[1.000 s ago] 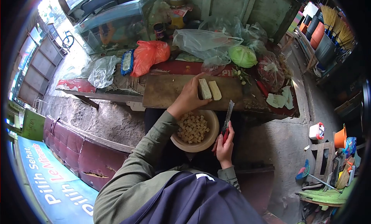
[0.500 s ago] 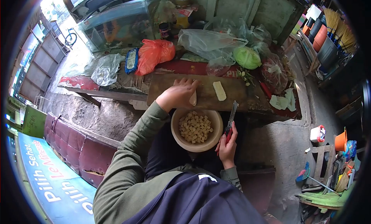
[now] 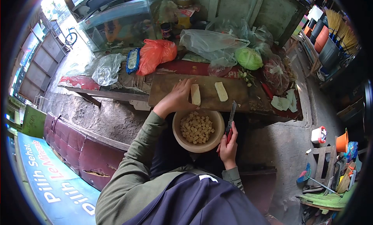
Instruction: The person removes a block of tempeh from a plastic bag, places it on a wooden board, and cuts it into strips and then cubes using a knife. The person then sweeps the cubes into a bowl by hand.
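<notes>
My left hand (image 3: 176,97) rests over the left part of the wooden cutting board (image 3: 165,85), thumb and fingers spread beside a pale, tempeh-like slab (image 3: 195,95). Thumb and fingertips are right at the slab's two ends. A second pale slab (image 3: 221,92) lies farther right on the board. My right hand (image 3: 228,148) is closed round the red handle of a knife (image 3: 232,115), its blade pointing up toward the board. Between my hands, a beige bowl (image 3: 178,138) at my lap holds many small pale cubes (image 3: 197,128).
Behind the board are a red plastic bag (image 3: 156,56), a blue-edged packet (image 3: 133,61), clear plastic bags (image 3: 208,42) and a green cabbage (image 3: 248,59). A red-handled item (image 3: 267,90) and crumpled paper (image 3: 284,102) lie at the right. A glass tank (image 3: 118,27) stands at the back left.
My left hand has shifted slightly left and spread, uncovering the left slab it was mostly hiding. The knife in my right hand has barely moved.
</notes>
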Demonstrator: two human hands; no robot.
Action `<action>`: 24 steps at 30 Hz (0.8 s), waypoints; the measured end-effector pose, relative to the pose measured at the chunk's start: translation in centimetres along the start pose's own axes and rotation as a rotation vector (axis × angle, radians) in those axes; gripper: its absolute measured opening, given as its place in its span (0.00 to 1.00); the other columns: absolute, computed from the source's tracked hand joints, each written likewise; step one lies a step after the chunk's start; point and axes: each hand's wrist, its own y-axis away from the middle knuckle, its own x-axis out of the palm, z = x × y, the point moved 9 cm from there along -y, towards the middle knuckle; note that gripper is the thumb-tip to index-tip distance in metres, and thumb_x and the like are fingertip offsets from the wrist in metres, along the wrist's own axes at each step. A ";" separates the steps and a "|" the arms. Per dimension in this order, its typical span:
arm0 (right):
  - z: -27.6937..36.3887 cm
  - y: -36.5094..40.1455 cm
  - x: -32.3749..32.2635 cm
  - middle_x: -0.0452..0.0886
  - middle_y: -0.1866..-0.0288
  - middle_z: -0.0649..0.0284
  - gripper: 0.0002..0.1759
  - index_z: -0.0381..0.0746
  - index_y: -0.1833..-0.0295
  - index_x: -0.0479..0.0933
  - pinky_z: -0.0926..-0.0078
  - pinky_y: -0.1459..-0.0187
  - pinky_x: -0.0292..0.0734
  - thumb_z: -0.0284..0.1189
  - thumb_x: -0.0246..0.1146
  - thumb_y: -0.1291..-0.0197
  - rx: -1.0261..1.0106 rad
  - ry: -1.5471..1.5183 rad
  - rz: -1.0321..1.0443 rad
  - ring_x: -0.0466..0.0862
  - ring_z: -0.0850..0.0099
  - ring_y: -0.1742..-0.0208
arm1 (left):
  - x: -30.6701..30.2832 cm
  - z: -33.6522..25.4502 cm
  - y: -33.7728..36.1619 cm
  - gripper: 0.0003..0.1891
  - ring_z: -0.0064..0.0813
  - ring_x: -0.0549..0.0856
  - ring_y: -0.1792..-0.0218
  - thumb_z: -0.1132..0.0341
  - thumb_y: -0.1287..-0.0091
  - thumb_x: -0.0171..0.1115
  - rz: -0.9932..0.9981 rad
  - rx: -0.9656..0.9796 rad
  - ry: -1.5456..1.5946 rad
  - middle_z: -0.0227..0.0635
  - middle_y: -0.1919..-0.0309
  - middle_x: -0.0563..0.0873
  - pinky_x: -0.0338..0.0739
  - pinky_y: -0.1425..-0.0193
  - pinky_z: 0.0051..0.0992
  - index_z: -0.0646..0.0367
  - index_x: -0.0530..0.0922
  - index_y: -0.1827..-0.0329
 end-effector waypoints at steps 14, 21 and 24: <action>6.4 -5.7 4.9 0.75 0.25 0.38 0.35 0.48 0.13 0.54 0.47 0.37 0.81 0.26 0.51 0.23 0.044 0.403 0.345 0.79 0.38 0.32 | 1.2 1.3 1.3 0.52 0.49 0.78 0.29 0.53 0.50 0.87 -0.139 -0.006 0.146 0.49 0.33 0.80 0.71 0.23 0.44 0.60 0.70 0.22; 6.8 -6.5 6.4 0.81 0.34 0.38 0.37 0.51 0.13 0.52 0.41 0.47 0.83 0.28 0.50 0.24 -0.111 0.509 0.319 0.85 0.35 0.46 | 1.6 1.5 1.4 0.45 0.53 0.76 0.28 0.50 0.44 0.84 -0.161 0.014 0.114 0.50 0.32 0.80 0.69 0.22 0.45 0.61 0.75 0.26; 6.7 -6.5 6.5 0.82 0.36 0.38 0.37 0.51 0.13 0.52 0.41 0.48 0.83 0.27 0.51 0.25 -0.157 0.513 0.290 0.86 0.35 0.47 | 1.7 1.8 1.3 0.45 0.52 0.75 0.27 0.50 0.44 0.84 -0.143 -0.012 0.133 0.50 0.31 0.80 0.68 0.22 0.44 0.61 0.75 0.26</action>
